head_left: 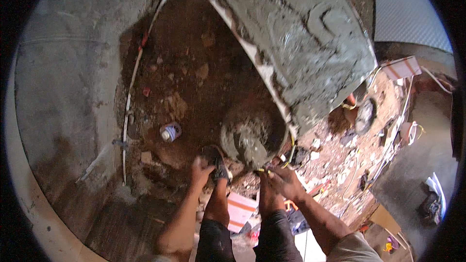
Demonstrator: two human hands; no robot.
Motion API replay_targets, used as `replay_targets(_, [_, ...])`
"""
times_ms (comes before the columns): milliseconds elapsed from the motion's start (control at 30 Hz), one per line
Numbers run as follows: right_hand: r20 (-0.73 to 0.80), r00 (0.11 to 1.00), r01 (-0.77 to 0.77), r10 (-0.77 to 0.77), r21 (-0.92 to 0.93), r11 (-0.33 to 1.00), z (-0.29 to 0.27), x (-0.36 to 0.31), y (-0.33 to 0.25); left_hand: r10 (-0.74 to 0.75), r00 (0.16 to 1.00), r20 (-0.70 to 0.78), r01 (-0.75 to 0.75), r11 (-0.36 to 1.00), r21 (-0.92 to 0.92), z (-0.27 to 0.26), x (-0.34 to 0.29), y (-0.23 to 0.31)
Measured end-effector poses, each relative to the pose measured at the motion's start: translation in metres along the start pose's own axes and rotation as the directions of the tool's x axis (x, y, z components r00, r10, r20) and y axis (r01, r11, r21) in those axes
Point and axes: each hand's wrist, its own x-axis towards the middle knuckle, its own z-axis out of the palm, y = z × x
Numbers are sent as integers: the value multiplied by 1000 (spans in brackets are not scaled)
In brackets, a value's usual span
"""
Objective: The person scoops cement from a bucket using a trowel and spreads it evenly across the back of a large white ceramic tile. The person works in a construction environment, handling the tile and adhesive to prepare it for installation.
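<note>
My right hand (286, 183) is closed at the near rim of a round dark tub (227, 146), around the handle end of what looks like a trowel (253, 151). Wet grey cement covers the tool's blade, so its shape is partly hidden. More wet cement (250, 127) lies inside the tub. To the left, my left hand (200, 173) hangs beside my dark shoe (213, 157); its thumb stands apart from the fingers, and no object shows in it. Beyond the tub slopes a large pale-edged board or slab (264, 70) spread with wet grey cement (306, 43).
A small white-and-blue container (170, 132) lies on the dirt left of the tub. A pale pipe (130, 92) runs along the grey floor's edge. Rubble (335, 165) covers the ground at right, with a round bucket (365, 116). A pink-and-white box (241, 208) is between my legs.
</note>
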Motion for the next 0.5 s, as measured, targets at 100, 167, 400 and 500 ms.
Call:
replay_targets(100, [21, 998, -65, 63, 107, 992, -37, -31, -79, 66, 992, -103, -34, 958, 286, -33, -81, -41])
replay_targets(167, [-105, 992, -35, 70, 304, 952, -64, -29, -94, -114, 989, 93, 43, 831, 555, -36, -140, -18])
replay_targets(400, [-501, 593, 305, -631, -585, 751, -124, 111, -195, 206, 977, 60, -179, 627, 759, -1, -312, 111])
replay_targets(500, [-382, 632, 176, -674, -776, 605, -123, 148, -233, 66, 998, 23, -58, 602, 796, 0, -312, 89])
